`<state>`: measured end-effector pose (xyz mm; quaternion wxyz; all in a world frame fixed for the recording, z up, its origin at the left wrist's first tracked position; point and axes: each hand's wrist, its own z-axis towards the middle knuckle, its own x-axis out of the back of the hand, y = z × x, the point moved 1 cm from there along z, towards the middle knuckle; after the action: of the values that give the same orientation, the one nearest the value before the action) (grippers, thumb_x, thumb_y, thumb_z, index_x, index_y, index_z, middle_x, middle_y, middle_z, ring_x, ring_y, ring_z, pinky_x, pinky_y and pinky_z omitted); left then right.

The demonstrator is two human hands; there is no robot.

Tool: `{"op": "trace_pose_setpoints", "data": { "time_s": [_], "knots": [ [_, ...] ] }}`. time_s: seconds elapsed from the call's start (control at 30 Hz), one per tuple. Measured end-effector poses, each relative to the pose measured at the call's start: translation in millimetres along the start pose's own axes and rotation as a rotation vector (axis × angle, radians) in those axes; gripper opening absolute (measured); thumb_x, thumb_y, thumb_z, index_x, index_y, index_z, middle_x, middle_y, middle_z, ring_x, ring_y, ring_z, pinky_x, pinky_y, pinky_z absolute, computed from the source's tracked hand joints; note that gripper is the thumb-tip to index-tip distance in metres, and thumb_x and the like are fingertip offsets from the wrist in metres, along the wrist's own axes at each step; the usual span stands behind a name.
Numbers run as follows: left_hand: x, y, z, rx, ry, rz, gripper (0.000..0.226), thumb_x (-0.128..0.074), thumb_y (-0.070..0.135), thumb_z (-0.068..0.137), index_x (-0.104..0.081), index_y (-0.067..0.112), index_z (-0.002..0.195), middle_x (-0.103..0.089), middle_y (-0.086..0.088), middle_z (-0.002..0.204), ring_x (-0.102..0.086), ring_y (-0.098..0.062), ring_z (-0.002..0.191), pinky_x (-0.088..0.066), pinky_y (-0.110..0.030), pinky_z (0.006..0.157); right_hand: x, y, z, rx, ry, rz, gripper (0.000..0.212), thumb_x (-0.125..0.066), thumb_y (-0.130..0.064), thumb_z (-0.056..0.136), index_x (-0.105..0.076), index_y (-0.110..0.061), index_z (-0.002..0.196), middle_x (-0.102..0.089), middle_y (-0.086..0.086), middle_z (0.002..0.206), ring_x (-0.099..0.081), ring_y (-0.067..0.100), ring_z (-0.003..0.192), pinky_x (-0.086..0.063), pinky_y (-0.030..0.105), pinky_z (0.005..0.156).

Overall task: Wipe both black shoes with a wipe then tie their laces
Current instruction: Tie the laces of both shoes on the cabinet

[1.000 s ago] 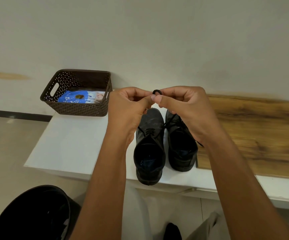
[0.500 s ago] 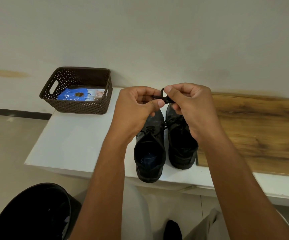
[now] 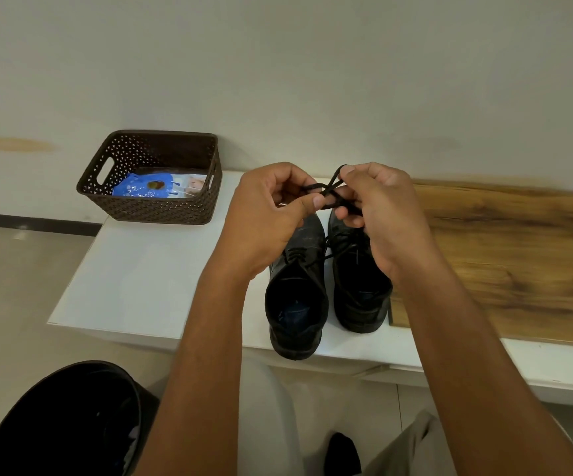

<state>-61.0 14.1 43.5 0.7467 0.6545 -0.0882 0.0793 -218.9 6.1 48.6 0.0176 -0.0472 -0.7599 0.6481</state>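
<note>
Two black shoes stand side by side on the white table (image 3: 133, 283), toes toward the wall: the left shoe (image 3: 297, 297) and the right shoe (image 3: 358, 290). Both of my hands are raised above their toes. My left hand (image 3: 271, 218) pinches one loop of the black lace (image 3: 329, 188). My right hand (image 3: 381, 214) pinches the other loop, which crosses the first. The lace runs down to the right shoe. Part of the lace is hidden behind my fingers.
A brown perforated basket (image 3: 154, 207) with a blue wipes pack (image 3: 146, 190) sits at the table's back left. A wooden board (image 3: 504, 255) covers the table to the right. A black bin (image 3: 65, 424) stands on the floor at the lower left.
Both hands have shifted slightly right and spread a little, and the small lace loop between my fingertips has become two crossed loops.
</note>
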Motion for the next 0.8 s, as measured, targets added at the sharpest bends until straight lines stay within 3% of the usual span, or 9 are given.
{"op": "trace_pose_setpoints", "data": {
  "time_s": [0.1,0.23,0.43,0.53,0.63,0.73,0.8],
  "knots": [
    [-0.4,-1.2,0.2,-0.025,0.010,0.010,0.009,-0.076,0.011,0.085,-0.070,0.011,0.091,-0.073,-0.007,0.084,-0.069,-0.029,0.078,-0.061,-0.038,0.069,0.7,3.5,1.9,-0.042,0.035,0.054,0.013,-0.058,-0.016,0.104,-0.065,-0.010,0.095,-0.072,0.003,0.070,-0.056,0.013,0.056,-0.039,0.021,0.049],
    [1.9,-6.6,1.4,0.012,0.028,-0.016,0.009,-0.077,0.009,0.084,-0.070,0.008,0.089,-0.071,-0.016,0.083,-0.064,-0.019,0.065,-0.059,-0.030,0.067,4.6,7.4,5.9,-0.049,0.041,0.150,0.008,-0.066,-0.011,0.097,-0.071,-0.006,0.094,-0.075,0.011,0.090,-0.056,0.012,0.060,-0.038,0.021,0.050],
    [4.6,-12.9,1.9,0.093,0.039,-0.265,0.014,-0.074,0.002,0.084,-0.070,-0.006,0.096,-0.071,-0.013,0.079,-0.057,-0.018,0.064,-0.052,-0.025,0.066,5.0,15.0,13.9,-0.133,0.017,0.473,0.016,-0.054,0.003,0.099,-0.061,-0.010,0.101,-0.062,0.005,0.077,-0.046,0.009,0.049,-0.030,0.020,0.045],
    [3.9,-15.5,1.9,0.115,0.049,-0.305,0.012,-0.073,0.002,0.085,-0.069,-0.005,0.094,-0.071,-0.013,0.075,-0.056,-0.017,0.062,-0.051,-0.025,0.066,6.3,17.1,16.9,-0.268,-0.086,0.627,0.021,-0.048,0.003,0.102,-0.064,-0.011,0.105,-0.060,0.002,0.079,-0.047,0.006,0.049,-0.029,0.019,0.048],
    [4.5,-16.7,2.1,0.127,0.056,-0.328,0.006,-0.073,0.002,0.086,-0.069,0.001,0.090,-0.071,-0.014,0.075,-0.056,-0.017,0.062,-0.051,-0.024,0.065,10.0,18.5,14.6,-0.351,-0.249,0.777,0.033,-0.050,0.004,0.092,-0.066,-0.007,0.120,-0.071,0.005,0.099,-0.050,0.006,0.056,-0.030,0.020,0.056],
    [6.3,-17.6,2.4,0.135,0.060,-0.334,0.005,-0.072,0.003,0.087,-0.069,0.001,0.090,-0.071,-0.017,0.079,-0.057,-0.018,0.063,-0.051,-0.025,0.065,11.9,19.3,12.4,-0.284,-0.284,0.675,0.045,-0.053,0.006,0.087,-0.064,-0.008,0.129,-0.073,0.003,0.118,-0.051,0.006,0.061,-0.030,0.019,0.057],
    [8.0,-18.3,2.4,0.140,0.062,-0.321,0.007,-0.072,0.002,0.087,-0.069,-0.001,0.092,-0.071,-0.017,0.080,-0.058,-0.016,0.063,-0.051,-0.024,0.065,10.4,21.0,12.4,-0.163,-0.199,0.446,0.036,-0.061,0.005,0.092,-0.068,-0.009,0.125,-0.075,0.002,0.112,-0.051,0.006,0.059,-0.032,0.017,0.051]
  ]
}}
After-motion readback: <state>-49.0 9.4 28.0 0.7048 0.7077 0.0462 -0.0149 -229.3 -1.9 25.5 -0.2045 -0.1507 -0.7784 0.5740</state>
